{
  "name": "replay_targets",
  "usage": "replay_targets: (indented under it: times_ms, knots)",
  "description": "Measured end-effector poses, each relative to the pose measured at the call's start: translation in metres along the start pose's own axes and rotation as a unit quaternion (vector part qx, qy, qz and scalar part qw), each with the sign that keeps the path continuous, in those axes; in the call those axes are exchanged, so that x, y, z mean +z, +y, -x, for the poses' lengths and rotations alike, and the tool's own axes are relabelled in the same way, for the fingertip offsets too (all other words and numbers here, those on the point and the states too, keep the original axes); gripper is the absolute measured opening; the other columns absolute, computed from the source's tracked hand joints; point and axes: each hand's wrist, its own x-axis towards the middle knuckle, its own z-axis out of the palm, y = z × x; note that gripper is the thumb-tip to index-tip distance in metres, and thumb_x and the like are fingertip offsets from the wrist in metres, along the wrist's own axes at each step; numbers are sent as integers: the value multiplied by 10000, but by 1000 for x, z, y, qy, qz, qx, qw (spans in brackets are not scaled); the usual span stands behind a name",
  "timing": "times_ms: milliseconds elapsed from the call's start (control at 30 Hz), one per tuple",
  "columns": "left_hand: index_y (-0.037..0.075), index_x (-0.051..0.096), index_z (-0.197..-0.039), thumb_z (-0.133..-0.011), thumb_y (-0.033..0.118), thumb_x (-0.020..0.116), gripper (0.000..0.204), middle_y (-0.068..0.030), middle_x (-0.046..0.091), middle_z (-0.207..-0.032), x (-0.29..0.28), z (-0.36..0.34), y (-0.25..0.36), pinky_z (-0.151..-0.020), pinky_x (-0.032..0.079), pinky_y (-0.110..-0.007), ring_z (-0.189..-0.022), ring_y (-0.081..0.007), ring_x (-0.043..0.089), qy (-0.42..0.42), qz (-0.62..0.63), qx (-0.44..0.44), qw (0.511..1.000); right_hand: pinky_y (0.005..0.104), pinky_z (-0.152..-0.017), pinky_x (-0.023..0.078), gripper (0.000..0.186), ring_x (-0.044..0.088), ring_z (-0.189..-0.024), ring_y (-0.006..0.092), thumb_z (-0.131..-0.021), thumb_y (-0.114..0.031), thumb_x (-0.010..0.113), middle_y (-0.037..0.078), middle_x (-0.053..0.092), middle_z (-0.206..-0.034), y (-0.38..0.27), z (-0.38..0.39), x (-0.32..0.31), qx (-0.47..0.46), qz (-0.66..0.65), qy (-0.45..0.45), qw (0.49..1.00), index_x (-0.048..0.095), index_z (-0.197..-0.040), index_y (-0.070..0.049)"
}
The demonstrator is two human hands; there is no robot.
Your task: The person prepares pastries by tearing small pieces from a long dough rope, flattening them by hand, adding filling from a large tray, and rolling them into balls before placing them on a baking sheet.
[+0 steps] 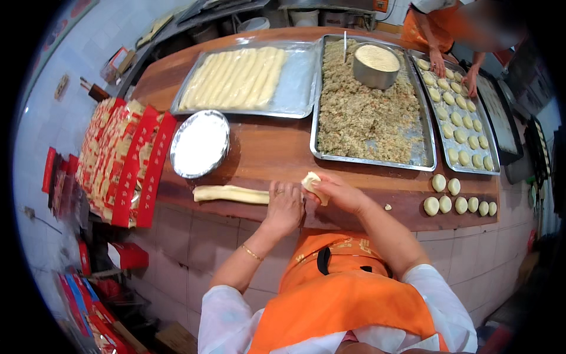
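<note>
A long pale dough rope (230,194) lies along the near edge of the wooden table. My left hand (285,206) is closed over its right end, fingers curled down, and hides that end. Just beside it, my right hand (341,192) grips a torn-looking piece of dough (314,187) slightly above the wood. To the right, several round dough balls (445,205) sit in a loose row, with a small dough scrap (388,207) between them and my right hand. Behind the rope stands a round metal bowl of white flour (200,143).
A tray of dough ropes under plastic (300,88) is at the back. Beside it, a tray of crumbly filling (372,164) bears a metal pot (375,77). A co-worker's hands (437,62) touch dough rounds on another tray (494,170). Red-and-gold packages (121,162) stand left.
</note>
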Motion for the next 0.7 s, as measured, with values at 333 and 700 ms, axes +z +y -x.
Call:
replay_targets:
  times_ms: [333,700]
  knots:
    - [0,644,-1203,-961,99,615,263,-113,658,-1027,26,-21,59,-605,485,-273,-724,-132,622,-12,596,-170,785,355,-706,513,280,638,-776,221,-932,-227,664,129,681,-912,6,60,-32,100,308,117,939,627,-1120,-23]
    - [6,701,-972,-873,84,710,126,-163,623,-900,29,-27,73,-714,513,-406,-804,-325,642,64,352,-125,925,452,-748,526,170,615,-899,349,-800,-100,714,148,581,-858,5,160,-36,11,662,318,679,661,-959,-71]
